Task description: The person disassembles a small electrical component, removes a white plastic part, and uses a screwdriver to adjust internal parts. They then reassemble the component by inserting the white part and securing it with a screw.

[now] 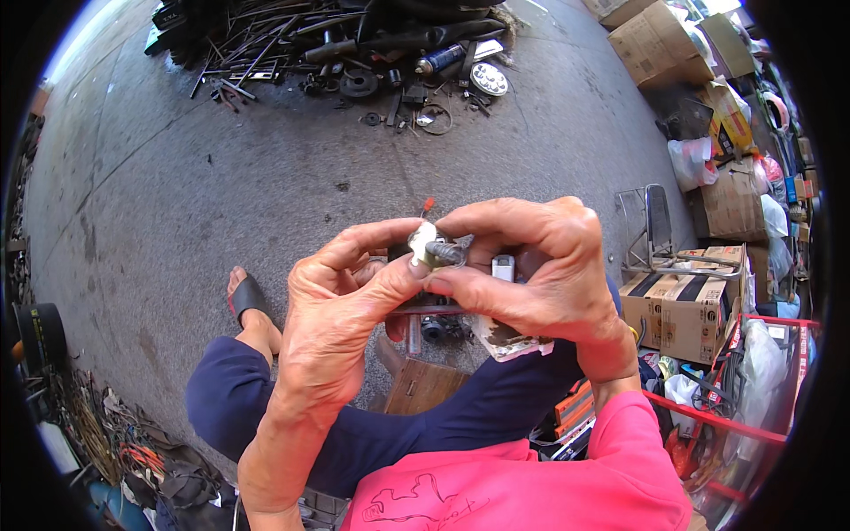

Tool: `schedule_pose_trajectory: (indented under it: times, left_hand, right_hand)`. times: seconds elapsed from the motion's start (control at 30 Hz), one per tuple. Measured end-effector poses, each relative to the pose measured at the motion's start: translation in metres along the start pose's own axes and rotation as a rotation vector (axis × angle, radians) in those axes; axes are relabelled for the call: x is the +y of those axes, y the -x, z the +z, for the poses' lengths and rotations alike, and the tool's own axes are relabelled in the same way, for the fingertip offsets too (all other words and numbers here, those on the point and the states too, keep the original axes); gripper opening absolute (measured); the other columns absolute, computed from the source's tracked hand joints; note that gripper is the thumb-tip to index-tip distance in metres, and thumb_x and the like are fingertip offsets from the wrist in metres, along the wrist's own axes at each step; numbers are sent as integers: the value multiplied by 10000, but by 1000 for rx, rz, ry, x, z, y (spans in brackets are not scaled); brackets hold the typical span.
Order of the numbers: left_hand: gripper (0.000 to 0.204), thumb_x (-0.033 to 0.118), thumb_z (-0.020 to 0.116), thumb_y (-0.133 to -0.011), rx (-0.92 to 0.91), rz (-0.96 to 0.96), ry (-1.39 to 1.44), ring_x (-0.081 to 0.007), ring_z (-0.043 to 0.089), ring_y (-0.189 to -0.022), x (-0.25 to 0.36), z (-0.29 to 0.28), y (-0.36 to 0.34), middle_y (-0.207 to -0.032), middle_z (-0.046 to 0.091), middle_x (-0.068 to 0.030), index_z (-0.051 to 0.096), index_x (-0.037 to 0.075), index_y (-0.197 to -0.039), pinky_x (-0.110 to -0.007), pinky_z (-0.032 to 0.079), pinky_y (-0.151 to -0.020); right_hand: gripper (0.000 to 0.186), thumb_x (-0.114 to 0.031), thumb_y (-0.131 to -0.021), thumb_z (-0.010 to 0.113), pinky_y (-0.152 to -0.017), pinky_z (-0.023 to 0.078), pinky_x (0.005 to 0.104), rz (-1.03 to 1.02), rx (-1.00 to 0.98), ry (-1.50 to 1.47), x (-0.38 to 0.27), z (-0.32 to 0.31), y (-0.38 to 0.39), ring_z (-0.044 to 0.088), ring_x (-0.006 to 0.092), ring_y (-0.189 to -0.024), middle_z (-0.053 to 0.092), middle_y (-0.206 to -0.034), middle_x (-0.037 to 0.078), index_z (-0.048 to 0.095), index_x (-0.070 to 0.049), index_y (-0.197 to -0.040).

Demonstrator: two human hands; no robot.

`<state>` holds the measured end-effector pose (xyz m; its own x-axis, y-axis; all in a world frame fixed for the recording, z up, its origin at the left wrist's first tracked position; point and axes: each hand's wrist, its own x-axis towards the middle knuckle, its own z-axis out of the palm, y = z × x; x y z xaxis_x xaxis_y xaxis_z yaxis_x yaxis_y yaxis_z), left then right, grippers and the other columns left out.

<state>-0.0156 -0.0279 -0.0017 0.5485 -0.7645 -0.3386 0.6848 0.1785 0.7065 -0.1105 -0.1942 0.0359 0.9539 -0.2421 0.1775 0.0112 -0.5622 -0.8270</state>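
In front of my chest, my left hand [341, 274] and my right hand [536, 257] meet around a small metal part [423, 241] with a pale shiny face and a grey ribbed stem [445, 254]. Thumbs and forefingers of both hands pinch it from either side. Just beyond the fingertips a small orange-red tip [428, 204] sticks up; whether it belongs to the part I cannot tell. A white rectangular piece [503, 267] shows inside the curl of my right hand. Below that hand is a white-edged, brown-stained piece [509, 341]; what supports it is hidden.
A pile of dark metal scrap [354, 53] lies on the concrete floor ahead. Cardboard boxes [682, 301], bags and a red-framed rack [735, 425] line the right. Between my legs is a wooden block [425, 387]. Cables and a tyre-like ring [40, 341] sit at the left.
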Motion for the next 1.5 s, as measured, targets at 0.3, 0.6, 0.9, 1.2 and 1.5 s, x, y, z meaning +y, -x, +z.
schedule_pose_trajectory:
  times: [0.3, 0.6, 0.9, 1.2, 1.5]
  left_hand:
    - [292, 107, 733, -878, 7, -35, -79, -31, 579, -616, 7, 2, 2, -831, 698, -20, 666, -5, -1139, -192, 441, -485]
    - [278, 218, 682, -934, -35, -108, -172, -27, 581, -660, 6, 0, 3, -859, 684, 0, 678, 32, -1140, -188, 429, -480]
    - [261, 215, 678, -937, 5, -92, -163, -25, 575, -653, 3, 0, 1, -873, 683, 1, 682, 22, -1113, -180, 422, -459]
    - [251, 202, 658, -946, 8, -117, -100, -28, 577, -638, 4, -1, 1, -863, 682, -1, 681, 24, -1121, -182, 420, -460]
    - [235, 169, 584, -974, 10, -104, -111, -41, 568, -628, 7, -3, 0, -866, 677, -15, 675, 17, -1127, -206, 445, -478]
  right_hand:
    - [307, -17, -727, 794, -500, 446, 174, 92, -37, -127, -3, -4, -1, 630, 45, -588, 694, -654, 65, 708, 61, -1011]
    - [285, -84, -779, 786, -463, 434, 219, -18, -17, -86, 4, -2, 1, 614, 63, -540, 661, -626, 67, 690, 58, -1007]
    - [275, -42, -758, 778, -510, 453, 198, 83, -101, -45, -2, -9, 0, 625, 54, -539, 688, -620, 64, 714, 40, -1013]
    - [271, -52, -815, 744, -544, 481, 201, 158, -124, -96, 3, -9, 1, 645, 73, -601, 718, -723, 90, 712, 38, -1069]
    - [215, -37, -862, 696, -588, 532, 220, 64, -90, -63, 4, -5, 0, 662, 95, -641, 735, -821, 111, 721, 32, -1064]
